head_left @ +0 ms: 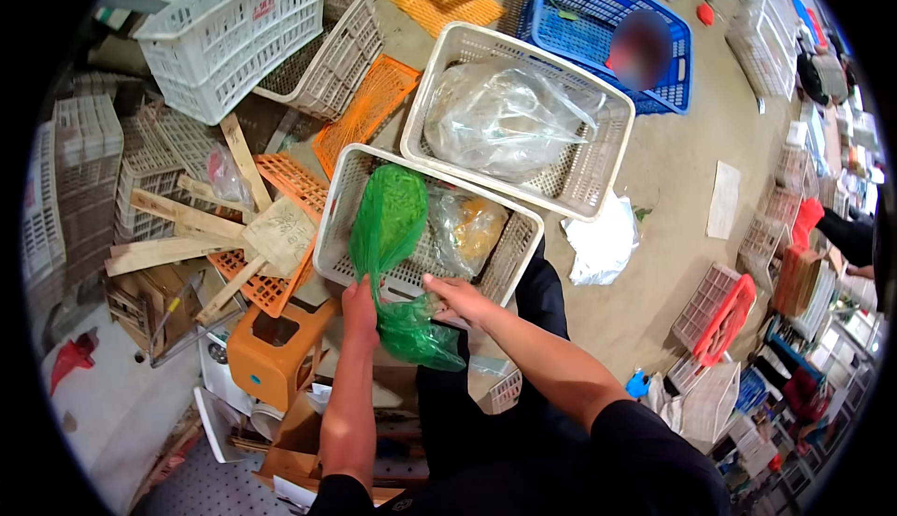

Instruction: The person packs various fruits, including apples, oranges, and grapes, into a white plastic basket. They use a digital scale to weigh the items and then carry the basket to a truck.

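Note:
A green plastic bag, filled with something light green, rests in the left part of a white plastic crate. My left hand is closed around the gathered neck of the bag at the crate's near rim. Just to the right, my right hand grips the bag's loose upper part, which hangs crumpled over the rim toward me. Beside the green bag in the same crate lies a clear plastic bag with yellowish contents. What exactly the green bag holds cannot be made out.
Behind stands another white crate with a large clear bag. Farther back is a blue crate. Wooden boards, orange plastic grates and an orange stool crowd the left. White sheeting lies on the floor at right.

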`<action>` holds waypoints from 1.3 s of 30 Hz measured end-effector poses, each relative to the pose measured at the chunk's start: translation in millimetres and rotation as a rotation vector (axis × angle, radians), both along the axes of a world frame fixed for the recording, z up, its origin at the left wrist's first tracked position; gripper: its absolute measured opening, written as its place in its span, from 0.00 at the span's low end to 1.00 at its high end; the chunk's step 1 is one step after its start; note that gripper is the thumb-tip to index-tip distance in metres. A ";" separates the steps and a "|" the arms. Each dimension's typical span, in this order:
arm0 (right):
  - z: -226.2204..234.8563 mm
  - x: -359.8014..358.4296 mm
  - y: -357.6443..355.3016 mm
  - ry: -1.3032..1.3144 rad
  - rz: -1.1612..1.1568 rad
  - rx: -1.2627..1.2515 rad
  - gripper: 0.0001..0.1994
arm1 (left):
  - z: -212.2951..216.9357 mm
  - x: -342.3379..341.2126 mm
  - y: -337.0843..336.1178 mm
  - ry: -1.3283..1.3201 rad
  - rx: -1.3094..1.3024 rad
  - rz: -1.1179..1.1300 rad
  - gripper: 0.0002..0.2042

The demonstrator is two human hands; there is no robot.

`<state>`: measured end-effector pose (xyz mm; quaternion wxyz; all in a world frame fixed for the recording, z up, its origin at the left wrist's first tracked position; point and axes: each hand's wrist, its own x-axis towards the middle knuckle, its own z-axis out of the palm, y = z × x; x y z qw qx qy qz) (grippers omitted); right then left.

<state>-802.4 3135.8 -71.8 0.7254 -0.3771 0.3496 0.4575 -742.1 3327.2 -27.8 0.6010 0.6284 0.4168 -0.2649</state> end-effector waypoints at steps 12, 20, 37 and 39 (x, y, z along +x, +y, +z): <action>206.1 9.1 -18.1 0.229 -0.369 0.871 0.17 | 276.8 -84.5 -74.7 -0.306 0.369 -0.916 0.08; 235.2 -64.0 -108.6 0.082 -0.585 0.587 0.18 | 326.9 -122.9 -170.5 -0.600 0.507 -1.470 0.07; 288.7 -221.3 -282.8 -0.382 -0.970 0.635 0.10 | 211.1 -208.4 -293.9 -1.248 0.203 -1.571 0.13; 299.3 -246.4 -307.4 -0.476 -0.877 0.559 0.07 | 211.1 -202.8 -328.9 -1.292 0.114 -1.683 0.14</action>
